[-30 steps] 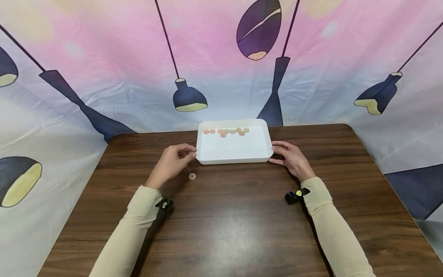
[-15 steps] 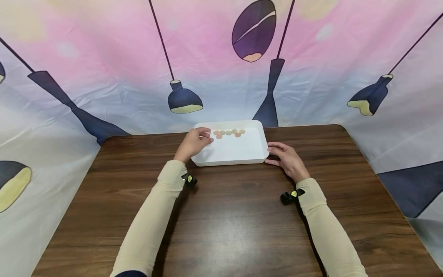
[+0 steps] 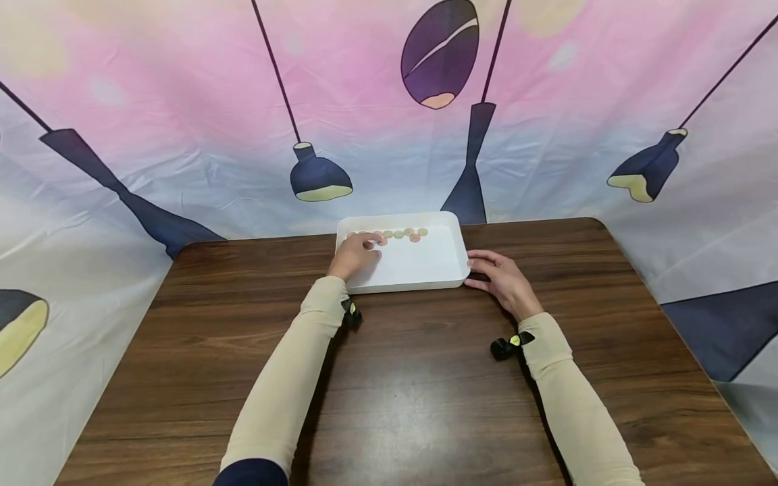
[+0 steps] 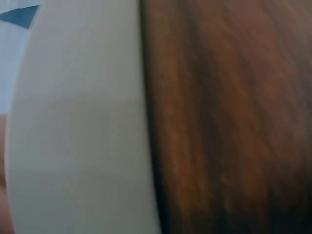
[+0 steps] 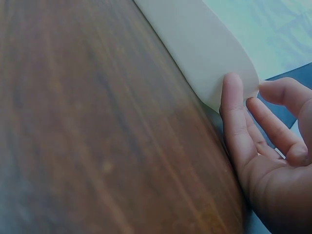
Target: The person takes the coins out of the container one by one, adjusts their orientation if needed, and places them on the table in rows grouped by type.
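A white rectangular tray (image 3: 425,266) stands at the far edge of the table. Along its back lies a row of small round coins (image 3: 398,234), some copper and some pale yellow. My left hand (image 3: 354,256) reaches over the left side of the tray, its index fingertip at the copper coins and its thumb apart below; it covers part of the row. The tray's pale wall (image 4: 78,122) fills much of the left wrist view. My right hand (image 3: 510,287) holds the front right corner, its thumb (image 5: 233,95) against the outer wall and its fingers at the side.
The tray stands on a dark brown wooden table (image 3: 401,378). Behind it hangs a pink and blue cloth (image 3: 377,101) printed with lamps. Both wrists carry small black cameras, the right one (image 3: 503,348) close over the tabletop.
My left hand has moved right from outside the tray's left edge to over the coins. A coin seen on the table earlier is out of sight. The right hand stays at its corner.
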Demonstrator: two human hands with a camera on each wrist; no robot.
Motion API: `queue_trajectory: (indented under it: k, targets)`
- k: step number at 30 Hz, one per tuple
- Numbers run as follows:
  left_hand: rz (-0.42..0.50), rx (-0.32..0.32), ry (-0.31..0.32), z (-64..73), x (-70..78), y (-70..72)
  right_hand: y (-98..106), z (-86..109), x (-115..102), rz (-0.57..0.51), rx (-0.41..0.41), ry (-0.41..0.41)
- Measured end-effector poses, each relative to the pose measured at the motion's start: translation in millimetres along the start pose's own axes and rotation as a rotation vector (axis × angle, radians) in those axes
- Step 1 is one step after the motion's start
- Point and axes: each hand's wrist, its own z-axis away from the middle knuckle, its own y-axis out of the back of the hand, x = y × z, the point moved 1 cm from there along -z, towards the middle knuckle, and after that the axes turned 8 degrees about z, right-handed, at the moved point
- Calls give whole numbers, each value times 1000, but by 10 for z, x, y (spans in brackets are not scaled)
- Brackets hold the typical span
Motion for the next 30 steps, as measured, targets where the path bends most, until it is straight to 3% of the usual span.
queue_trajectory:
  k: [3, 12, 18, 23, 30]
  targets:
    - [-64, -17, -39, 17, 2, 2, -4, -6, -2, 1, -6, -2]
    - [-119, -83, -30, 187, -2, 61, -9, 2, -10, -27, -10, -2]
    - [-48, -71, -39, 192, -5, 34, 42, 1, -10, -11, 0, -29]
    - [49, -71, -7, 176, -28, -1, 52, 3, 20, -13, -8, -29]
    - [42, -51, 29, 180, -55, -20, 11, -4, -23, -12, -12, -28]
